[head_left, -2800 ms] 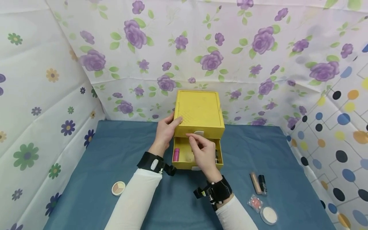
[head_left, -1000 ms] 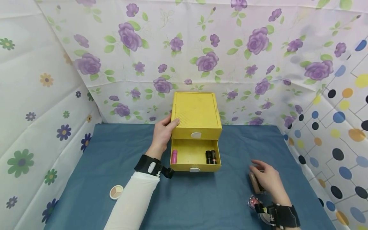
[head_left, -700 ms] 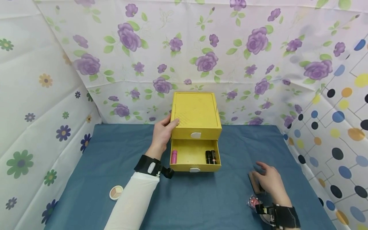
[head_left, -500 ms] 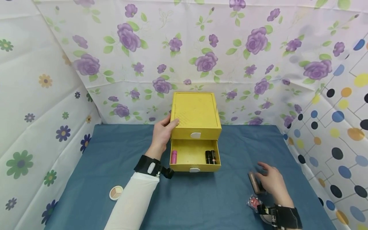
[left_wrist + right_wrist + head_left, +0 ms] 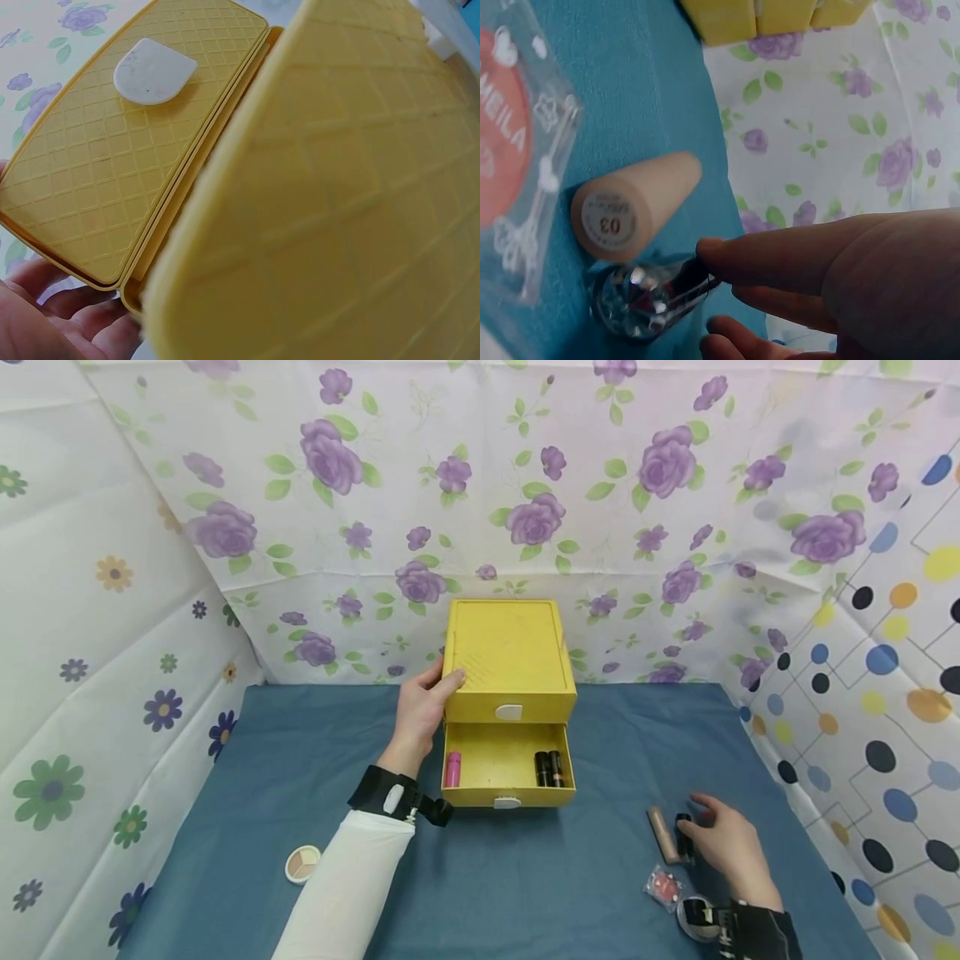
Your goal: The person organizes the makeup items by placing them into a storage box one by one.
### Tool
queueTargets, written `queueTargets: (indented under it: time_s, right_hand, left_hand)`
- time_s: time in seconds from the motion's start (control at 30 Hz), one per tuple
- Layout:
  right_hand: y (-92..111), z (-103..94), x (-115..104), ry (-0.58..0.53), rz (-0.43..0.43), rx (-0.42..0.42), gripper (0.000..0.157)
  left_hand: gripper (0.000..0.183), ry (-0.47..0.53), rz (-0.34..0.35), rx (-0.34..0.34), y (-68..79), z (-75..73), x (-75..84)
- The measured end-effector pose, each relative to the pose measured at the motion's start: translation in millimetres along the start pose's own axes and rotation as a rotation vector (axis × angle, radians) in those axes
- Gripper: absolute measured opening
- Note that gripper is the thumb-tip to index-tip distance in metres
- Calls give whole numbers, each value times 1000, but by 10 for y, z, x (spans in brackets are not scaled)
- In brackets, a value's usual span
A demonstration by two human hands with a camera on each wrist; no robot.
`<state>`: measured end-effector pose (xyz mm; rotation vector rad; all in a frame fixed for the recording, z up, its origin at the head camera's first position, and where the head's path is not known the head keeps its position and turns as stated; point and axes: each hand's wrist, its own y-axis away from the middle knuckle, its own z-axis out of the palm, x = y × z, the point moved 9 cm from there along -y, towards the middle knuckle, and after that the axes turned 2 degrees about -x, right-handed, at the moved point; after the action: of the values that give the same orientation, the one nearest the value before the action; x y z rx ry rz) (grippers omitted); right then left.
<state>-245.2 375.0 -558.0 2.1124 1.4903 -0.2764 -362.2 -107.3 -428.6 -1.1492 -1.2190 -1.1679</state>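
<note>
My left hand (image 5: 422,710) grips the left side of a yellow drawer box (image 5: 510,647), thumb on its top edge. In the left wrist view its fingers (image 5: 97,315) curl under the box's corner. The lower drawer (image 5: 498,797) stands pulled out, with a pink tube (image 5: 453,770) at its left and two black tubes (image 5: 549,769) at its right. My right hand (image 5: 731,847) pinches a black-capped cosmetic tube (image 5: 684,842) on the cloth; in the right wrist view the thumb lies on its dark far end. Beside it lies a beige tube (image 5: 641,202) marked 03.
A small clear packet (image 5: 663,888) with a coral round piece lies near the right wrist. A round white compact (image 5: 692,927) is partly hidden by the wrist strap. At the left sits a three-tone palette (image 5: 302,864). Patterned cloth walls surround the blue cloth (image 5: 495,885).
My right hand has left the drawer for the tubes at the right, lately shifting right off the beige tube to the black-capped one. The left hand has stayed on the box.
</note>
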Motion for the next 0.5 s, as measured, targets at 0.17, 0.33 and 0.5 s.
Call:
queueTargets:
  time_s: [0.17,0.33,0.5]
  right_hand:
    - [56,21,87,-16,14,-63,83]
    - [81,60,186,-29,26,-101,95]
    - [51,82,301,-112,77,-87,93]
  left_hand:
    - [65,-3,6,-4,1,12,-2]
    - [66,-2,-6,-6,5,19,-26]
    - [65,7,-6,7,14,7,-3]
